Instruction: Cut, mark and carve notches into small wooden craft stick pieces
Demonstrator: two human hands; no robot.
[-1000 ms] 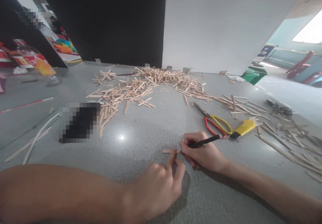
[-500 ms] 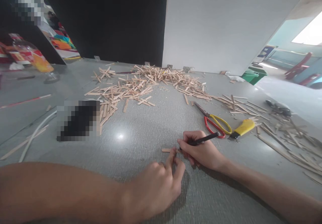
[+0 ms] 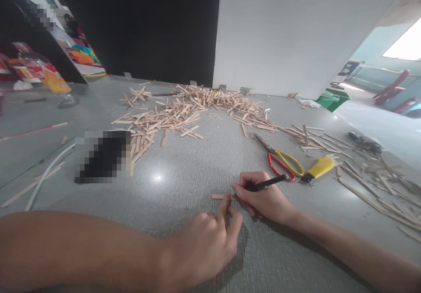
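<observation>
A popsicle stick (image 3: 216, 196) lies flat on the grey table, partly hidden under my fingers. My left hand (image 3: 210, 240) presses it down, with the index fingertip on the wood and the other fingers bent. From the right, my right hand (image 3: 261, 196) grips a black pen (image 3: 271, 182) in a writing hold. The pen slants with its back end up and to the right. Its tip is down by the stick, close to my left fingertips, and hidden by my fingers.
Scissors (image 3: 279, 161) with red and yellow handles lie beyond my right hand, beside a yellow cutter (image 3: 318, 169). Popsicle sticks (image 3: 184, 108) are heaped along the back; thin strips (image 3: 375, 187) lie right. At left are a blurred-out dark object (image 3: 101, 159), white cable (image 3: 48, 170) and bottle (image 3: 54, 78).
Both hands, the pen and the stick keep practically the same place and pose. Only a very slight shift of the whole view shows.
</observation>
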